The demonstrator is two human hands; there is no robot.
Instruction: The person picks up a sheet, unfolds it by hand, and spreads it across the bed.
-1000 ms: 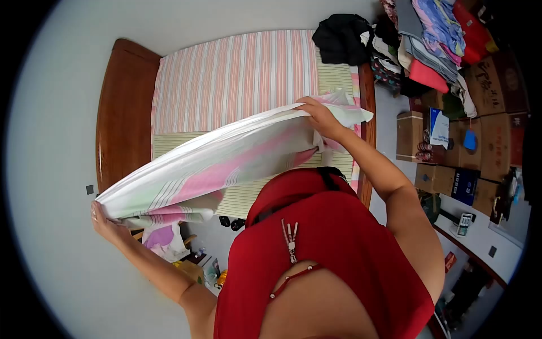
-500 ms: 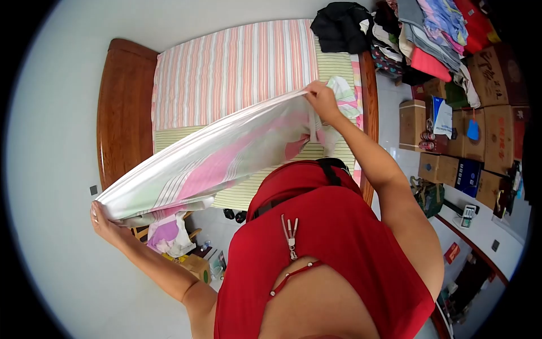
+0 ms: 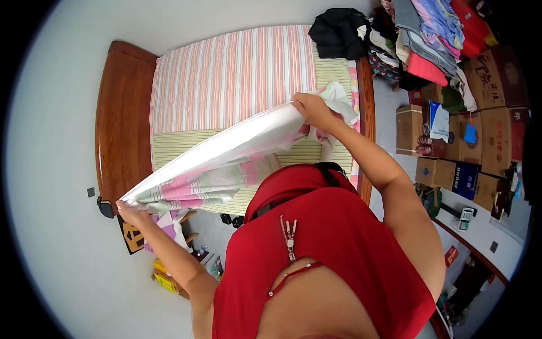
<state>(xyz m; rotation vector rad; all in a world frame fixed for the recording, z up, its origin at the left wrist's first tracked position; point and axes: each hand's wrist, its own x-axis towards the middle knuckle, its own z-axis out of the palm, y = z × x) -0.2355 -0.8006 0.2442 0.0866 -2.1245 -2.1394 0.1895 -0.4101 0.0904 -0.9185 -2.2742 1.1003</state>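
Pink-and-white sheet (image 3: 228,148) stretches between both hands, over the near part of the green-striped mat (image 3: 183,140). Its near left end is clamped in the left hand's fingers, close to the wooden headboard (image 3: 123,118); the right hand (image 3: 314,110) grips its edge farther off, loose folds spilling rightward past that grip.

Soft, bright light leaves a faint sheen on the headboard (image 3: 125,113), with wide-angle bowing and 4 black corners.
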